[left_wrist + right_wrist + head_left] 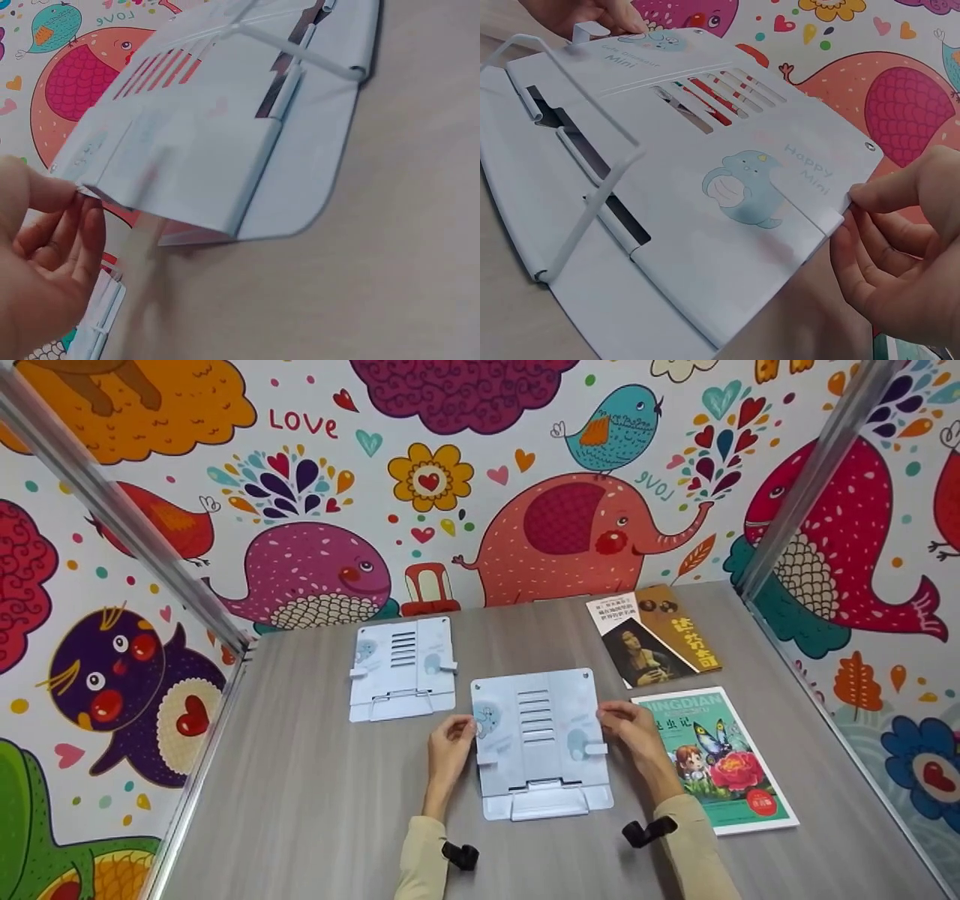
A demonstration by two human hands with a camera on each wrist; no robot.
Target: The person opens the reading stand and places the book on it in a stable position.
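Note:
A white folding book stand point(551, 761) with slots down its middle leans in front of me, its wire page holder across the lower ledge. My left hand point(447, 750) pinches its left edge between thumb and fingers, which shows closely in the left wrist view. On the opposite side, my right hand point(904, 240) pinches the right edge, near a pale blue cartoon animal point(746, 187) printed on the panel. In both wrist views the panel is tilted up from its base ledge point(304, 176).
A second white book stand point(390, 682) stands behind and to the left. At the right lie a green children's book point(720, 810) and, farther back, a brown-and-white book point(675, 637). Cartoon-printed walls point(435, 405) with metal posts border the grey wood-grain table point(300, 795).

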